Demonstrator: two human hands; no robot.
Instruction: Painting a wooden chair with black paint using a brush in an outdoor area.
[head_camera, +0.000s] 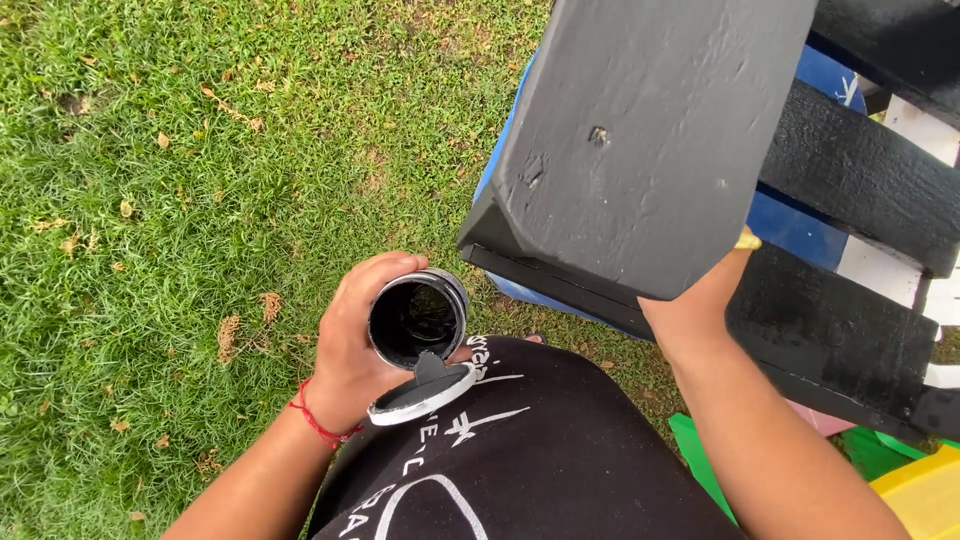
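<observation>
We were outside in soft daylight. Green grass (200, 200) covered the ground, and small dry brown leaves (229, 335) lay here and there on it. Under the black wood we saw something blue (790, 225). Near the bottom right corner sat green (705, 455) and yellow (925, 490) plastic pieces.

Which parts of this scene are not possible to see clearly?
Head view:
- Right hand: fingers hidden behind the black plank; only a yellow tip shows.
- Can in the left hand: inside too dark to judge its contents.
- Lid: top side turned away.
</observation>
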